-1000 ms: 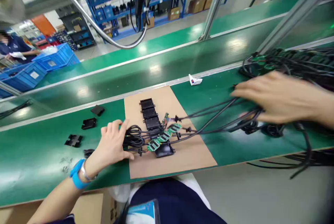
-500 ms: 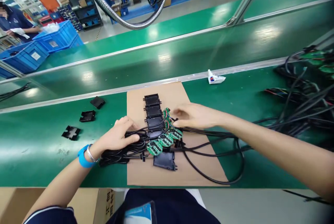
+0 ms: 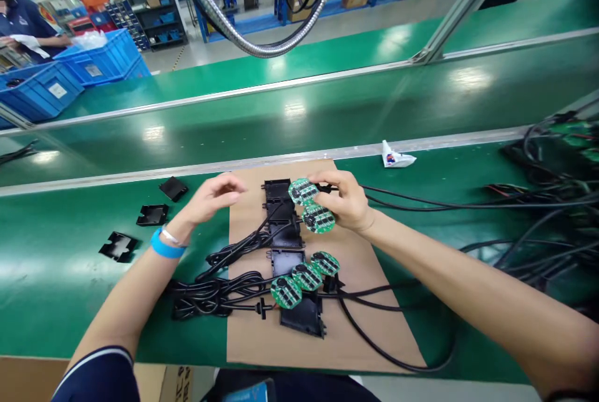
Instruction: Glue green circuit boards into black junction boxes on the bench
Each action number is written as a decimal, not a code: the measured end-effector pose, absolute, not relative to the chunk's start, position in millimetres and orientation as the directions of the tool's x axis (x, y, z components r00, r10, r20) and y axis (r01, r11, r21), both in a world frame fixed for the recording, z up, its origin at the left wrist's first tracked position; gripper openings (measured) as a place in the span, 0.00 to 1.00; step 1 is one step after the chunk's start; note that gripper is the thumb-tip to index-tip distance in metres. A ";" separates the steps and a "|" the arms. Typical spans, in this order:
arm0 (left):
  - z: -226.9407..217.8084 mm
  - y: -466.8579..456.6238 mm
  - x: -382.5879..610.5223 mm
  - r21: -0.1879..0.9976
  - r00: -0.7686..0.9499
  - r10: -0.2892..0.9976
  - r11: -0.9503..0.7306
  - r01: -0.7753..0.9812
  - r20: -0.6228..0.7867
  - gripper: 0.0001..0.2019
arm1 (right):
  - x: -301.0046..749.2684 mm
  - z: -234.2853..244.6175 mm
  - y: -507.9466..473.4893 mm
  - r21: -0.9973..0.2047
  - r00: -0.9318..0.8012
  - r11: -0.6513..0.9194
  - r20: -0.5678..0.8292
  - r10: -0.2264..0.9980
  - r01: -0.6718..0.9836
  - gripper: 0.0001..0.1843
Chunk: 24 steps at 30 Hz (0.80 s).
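My right hand [image 3: 349, 199] pinches two round green circuit boards, an upper one [image 3: 303, 191] and a lower one [image 3: 319, 218], at their right edges. Black cables [image 3: 412, 205] trail off to the right from this hand. My left hand [image 3: 215, 196] hovers over the left side of the brown cardboard sheet [image 3: 360, 327], fingers curved and apart, holding nothing. Several black plastic cases [image 3: 285, 235] lie in a column on the cardboard. Three more round circuit boards [image 3: 306, 276] rest across the lower cases. Below my left hand lie coiled black cables [image 3: 206, 296].
Loose black covers [image 3: 152, 215] lie on the green bench at the left. A crumpled white packet [image 3: 397, 157] sits by the rail. A tangle of cables and boards [image 3: 552, 158] fills the right side. Blue crates [image 3: 103, 62] and a person [image 3: 28, 24] are at the back left.
My right hand has raised two boards, now facing up at the top of the case column. My left hand has let go of the coiled cables and moved up and away.
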<state>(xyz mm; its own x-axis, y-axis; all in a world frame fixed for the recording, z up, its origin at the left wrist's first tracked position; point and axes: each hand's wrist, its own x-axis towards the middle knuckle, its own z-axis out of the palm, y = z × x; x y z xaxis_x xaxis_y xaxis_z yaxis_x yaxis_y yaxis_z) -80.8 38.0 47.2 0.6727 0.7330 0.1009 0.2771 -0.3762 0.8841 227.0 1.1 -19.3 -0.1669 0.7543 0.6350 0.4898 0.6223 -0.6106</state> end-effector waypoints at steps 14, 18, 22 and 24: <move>39.8 20.1 -35.9 0.340 0.702 0.637 -0.615 0.712 -0.318 0.08 | 224.9 15.9 -2.0 -0.812 -0.638 0.328 -0.069 0.767 0.482 0.19; 27.1 13.9 -33.5 0.343 0.707 0.621 -0.618 0.708 -0.339 0.12 | 211.0 4.2 -8.6 -0.609 -0.656 0.566 0.098 0.749 0.555 0.14; 32.0 15.3 -37.7 0.373 0.738 0.584 -0.636 0.675 -0.338 0.14 | 213.3 -3.6 -11.0 -0.469 -0.639 0.650 0.210 0.739 0.598 0.18; 40.2 23.0 -41.7 0.437 0.764 0.553 -0.628 0.644 -0.332 0.16 | 220.7 -1.0 -3.8 -0.547 -0.626 0.604 0.175 0.760 0.580 0.19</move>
